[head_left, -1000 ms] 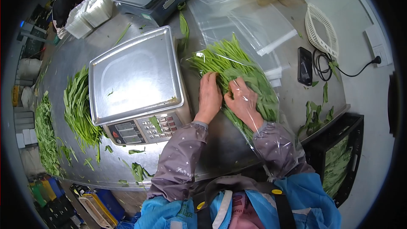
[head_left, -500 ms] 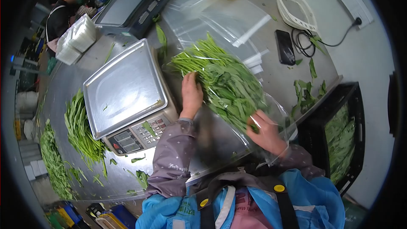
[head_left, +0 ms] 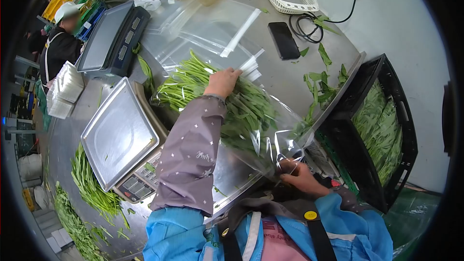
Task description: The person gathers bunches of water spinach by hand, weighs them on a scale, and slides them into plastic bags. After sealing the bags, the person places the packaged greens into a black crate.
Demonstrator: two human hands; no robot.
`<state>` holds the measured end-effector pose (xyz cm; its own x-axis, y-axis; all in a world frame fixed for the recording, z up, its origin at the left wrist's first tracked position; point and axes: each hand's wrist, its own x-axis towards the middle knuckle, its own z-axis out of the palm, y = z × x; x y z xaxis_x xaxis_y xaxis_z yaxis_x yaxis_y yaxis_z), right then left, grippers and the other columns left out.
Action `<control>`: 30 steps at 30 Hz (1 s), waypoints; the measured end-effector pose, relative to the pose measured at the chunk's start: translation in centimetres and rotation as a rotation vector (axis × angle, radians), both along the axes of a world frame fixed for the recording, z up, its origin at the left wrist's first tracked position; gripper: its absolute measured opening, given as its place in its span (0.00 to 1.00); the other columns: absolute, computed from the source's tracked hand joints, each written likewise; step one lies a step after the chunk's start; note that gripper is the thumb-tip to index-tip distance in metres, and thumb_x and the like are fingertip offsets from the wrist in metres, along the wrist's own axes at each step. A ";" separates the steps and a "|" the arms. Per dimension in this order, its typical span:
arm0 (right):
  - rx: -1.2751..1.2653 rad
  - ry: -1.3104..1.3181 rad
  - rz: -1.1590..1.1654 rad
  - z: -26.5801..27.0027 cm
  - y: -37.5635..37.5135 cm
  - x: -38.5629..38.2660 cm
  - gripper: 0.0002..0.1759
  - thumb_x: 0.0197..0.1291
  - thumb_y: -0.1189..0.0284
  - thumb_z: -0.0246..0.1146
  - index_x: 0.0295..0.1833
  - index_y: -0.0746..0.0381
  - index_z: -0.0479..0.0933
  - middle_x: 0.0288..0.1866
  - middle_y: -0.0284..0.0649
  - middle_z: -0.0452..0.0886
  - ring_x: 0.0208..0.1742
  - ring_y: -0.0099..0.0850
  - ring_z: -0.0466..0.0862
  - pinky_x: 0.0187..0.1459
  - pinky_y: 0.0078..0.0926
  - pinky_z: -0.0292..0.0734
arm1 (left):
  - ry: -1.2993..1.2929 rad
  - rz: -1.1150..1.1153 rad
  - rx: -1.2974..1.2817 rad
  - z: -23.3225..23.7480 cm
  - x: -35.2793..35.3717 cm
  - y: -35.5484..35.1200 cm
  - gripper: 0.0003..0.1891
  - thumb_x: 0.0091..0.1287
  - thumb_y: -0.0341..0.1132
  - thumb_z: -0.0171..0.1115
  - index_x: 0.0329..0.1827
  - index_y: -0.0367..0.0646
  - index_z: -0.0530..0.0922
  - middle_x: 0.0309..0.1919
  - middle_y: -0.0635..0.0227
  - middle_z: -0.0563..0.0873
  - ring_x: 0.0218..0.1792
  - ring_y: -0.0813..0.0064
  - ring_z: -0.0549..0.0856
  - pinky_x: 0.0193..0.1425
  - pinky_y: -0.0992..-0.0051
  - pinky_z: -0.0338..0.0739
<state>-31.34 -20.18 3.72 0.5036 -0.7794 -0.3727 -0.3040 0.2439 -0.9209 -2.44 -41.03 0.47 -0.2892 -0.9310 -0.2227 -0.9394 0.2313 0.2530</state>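
Observation:
A bunch of leafy greens (head_left: 253, 109) with long stems lies inside a clear plastic bag (head_left: 290, 146) on the metal table. My left hand (head_left: 223, 83) reaches across the middle of the bunch, its fingers together and curled over the bag. At the bag's near right end, my right hand (head_left: 302, 178) pinches the loose plastic near the leaf tips. To the left stands a silver weighing scale (head_left: 121, 133) with a bare pan. Flat clear bags (head_left: 208, 24) with white strips lie behind the bunch.
A black crate (head_left: 338, 128) of greens stands at the right table edge. Behind are a phone (head_left: 283, 40), a white basket (head_left: 290, 6) and a cable. Another scale (head_left: 104, 43), white trays (head_left: 64, 92) and more greens (head_left: 94, 183) are leftward. A co-worker (head_left: 63, 46) stands far left.
My left hand has moved from the near side of the bunch to over its top. My right hand has drawn down toward me, onto the bag's loose end. The view has shifted rightward.

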 end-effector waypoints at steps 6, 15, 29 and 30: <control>0.029 0.009 -0.211 -0.2 1.8 0.2 0.08 0.54 0.78 0.61 0.41 0.67 0.74 0.32 0.37 0.78 0.33 0.22 0.76 0.35 0.22 0.72 | 0.021 -0.018 -0.113 2.0 1.2 1.1 0.13 0.53 0.24 0.55 0.43 0.44 0.73 0.41 0.60 0.76 0.42 0.54 0.79 0.44 0.61 0.74; -1.267 0.146 -0.106 7.9 -3.9 0.4 0.12 0.35 0.82 0.65 0.28 0.61 0.70 0.28 0.40 0.74 0.31 0.38 0.74 0.36 0.34 0.72 | 0.853 0.473 -0.878 13.3 8.5 6.7 0.09 0.54 0.21 0.58 0.39 0.36 0.73 0.34 0.64 0.74 0.32 0.72 0.76 0.36 0.75 0.71; -0.938 0.384 0.288 4.3 -8.3 4.0 0.11 0.43 0.75 0.64 0.35 0.62 0.73 0.31 0.40 0.73 0.36 0.38 0.73 0.37 0.31 0.69 | 1.861 1.100 0.578 -1.3 0.5 28.6 0.21 0.69 0.44 0.50 0.58 0.38 0.67 0.44 0.60 0.79 0.44 0.68 0.80 0.49 0.69 0.77; -0.985 0.358 0.261 4.1 -8.9 5.3 0.14 0.43 0.75 0.64 0.39 0.63 0.74 0.35 0.41 0.75 0.38 0.38 0.74 0.38 0.31 0.70 | 1.864 1.107 0.575 -1.7 0.3 29.4 0.21 0.69 0.44 0.50 0.58 0.38 0.67 0.44 0.60 0.79 0.44 0.68 0.80 0.49 0.69 0.77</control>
